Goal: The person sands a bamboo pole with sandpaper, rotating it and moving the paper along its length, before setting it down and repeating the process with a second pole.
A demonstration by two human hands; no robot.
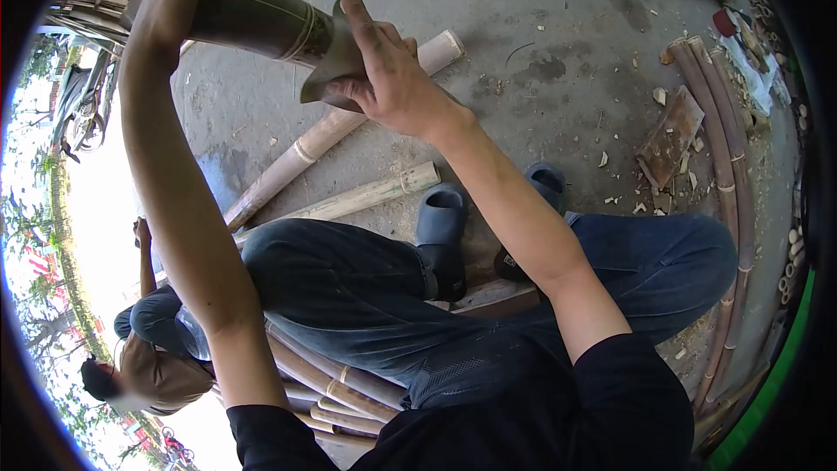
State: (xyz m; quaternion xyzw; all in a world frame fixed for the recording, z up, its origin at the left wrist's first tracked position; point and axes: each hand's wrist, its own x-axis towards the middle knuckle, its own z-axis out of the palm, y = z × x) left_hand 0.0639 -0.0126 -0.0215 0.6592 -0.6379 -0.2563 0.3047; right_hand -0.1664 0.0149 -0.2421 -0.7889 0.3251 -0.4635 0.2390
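Observation:
At the upper left, my left hand (166,4) is closed round a thick, dark green bamboo tube (253,16). Its fingers are partly hidden behind the tube and cut off by the frame edge. A pale ring marks a node near the tube's right end. My right hand (390,74) presses a curved grey-brown sheet (338,65), which looks like sandpaper, against that end. The thumb lies below and the fingers above, with the sheet bent partly around the bamboo. How far it wraps on the far side is hidden.
Bamboo poles (327,135) lie on the concrete floor beneath my hands. Long brown poles (728,174) run along the right side, beside a brown block (671,138) among wood chips. More bamboo (340,392) is under my legs. Another person (157,366) sits at the lower left.

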